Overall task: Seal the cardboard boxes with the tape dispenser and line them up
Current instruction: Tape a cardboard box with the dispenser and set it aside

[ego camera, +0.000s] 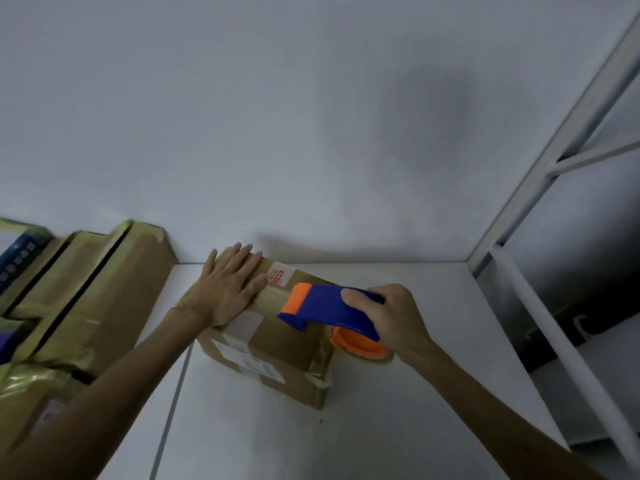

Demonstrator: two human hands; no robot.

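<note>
Head view: my right grip [391,320] curls round the tape dispenser [329,306] on top of the box [277,348], near the far edge of the surface [398,410]. Left grip [228,289] lies flat, fingers straight, on the tape strip [273,296], which runs left from the dispenser.

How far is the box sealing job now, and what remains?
Done: taped boxes stand together at the left. In hand: the left hand presses flat on the middle box while the right hand grips the tape dispenser, with a strip across its top. Left: finish that strip, then probably move this box beside the others.
</note>
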